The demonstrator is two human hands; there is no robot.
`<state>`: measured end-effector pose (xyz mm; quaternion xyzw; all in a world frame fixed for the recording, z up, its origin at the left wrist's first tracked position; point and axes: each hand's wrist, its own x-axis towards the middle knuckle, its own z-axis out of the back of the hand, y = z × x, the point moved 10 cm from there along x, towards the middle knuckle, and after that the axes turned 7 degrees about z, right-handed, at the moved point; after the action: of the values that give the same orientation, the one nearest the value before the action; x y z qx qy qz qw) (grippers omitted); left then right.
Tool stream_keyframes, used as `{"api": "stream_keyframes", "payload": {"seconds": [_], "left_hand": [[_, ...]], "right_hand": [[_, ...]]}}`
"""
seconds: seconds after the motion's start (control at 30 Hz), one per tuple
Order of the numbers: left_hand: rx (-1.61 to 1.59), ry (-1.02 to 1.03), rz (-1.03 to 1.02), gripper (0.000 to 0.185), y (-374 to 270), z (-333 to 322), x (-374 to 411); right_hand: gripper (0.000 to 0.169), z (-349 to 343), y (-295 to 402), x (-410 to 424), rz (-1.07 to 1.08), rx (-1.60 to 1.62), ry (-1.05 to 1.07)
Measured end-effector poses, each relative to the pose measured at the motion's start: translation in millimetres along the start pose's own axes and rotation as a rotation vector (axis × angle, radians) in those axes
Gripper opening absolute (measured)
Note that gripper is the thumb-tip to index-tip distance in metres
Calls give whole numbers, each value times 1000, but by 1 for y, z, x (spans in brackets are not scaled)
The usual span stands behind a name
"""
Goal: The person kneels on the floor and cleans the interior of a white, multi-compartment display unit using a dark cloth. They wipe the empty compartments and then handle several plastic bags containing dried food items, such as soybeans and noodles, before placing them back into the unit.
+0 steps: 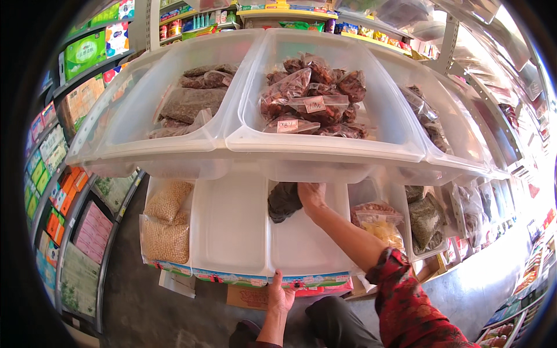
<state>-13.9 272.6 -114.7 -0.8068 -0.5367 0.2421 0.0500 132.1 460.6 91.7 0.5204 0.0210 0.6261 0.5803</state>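
Observation:
My right hand reaches into a lower white plastic bin, under the overhang of the upper row. It is on a dark grey cloth, bunched against the bin's left side; my fingertips are partly hidden. At the front, my left hand grips the rim, its thumb over the edge by the divider between two bins. To the left of these is a bare white bin. Past it, clear bags of pale beans fill a narrower bin. On the right, another bin has bags of yellow and reddish dried food.
Above, a translucent upper bin juts out over my right forearm, filled with bagged dark red dried goods. Beside it lie bags of brown dried goods. Shelves of tissue packs flank the left. A cardboard box sits below the bins.

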Motion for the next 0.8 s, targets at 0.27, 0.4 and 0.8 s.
{"api": "stream_keyframes", "payload": {"seconds": [0.27, 0.4, 0.8], "left_hand": [[85, -19, 4, 40, -3, 13, 1], [5, -65, 3, 37, 1, 26, 5], [-40, -30, -63, 34, -2, 12, 5]], "right_hand": [[40, -43, 41, -31, 421, -572, -104], [39, -58, 35, -27, 293, -593, 182], [48, -25, 23, 3, 103, -626, 785]]}}
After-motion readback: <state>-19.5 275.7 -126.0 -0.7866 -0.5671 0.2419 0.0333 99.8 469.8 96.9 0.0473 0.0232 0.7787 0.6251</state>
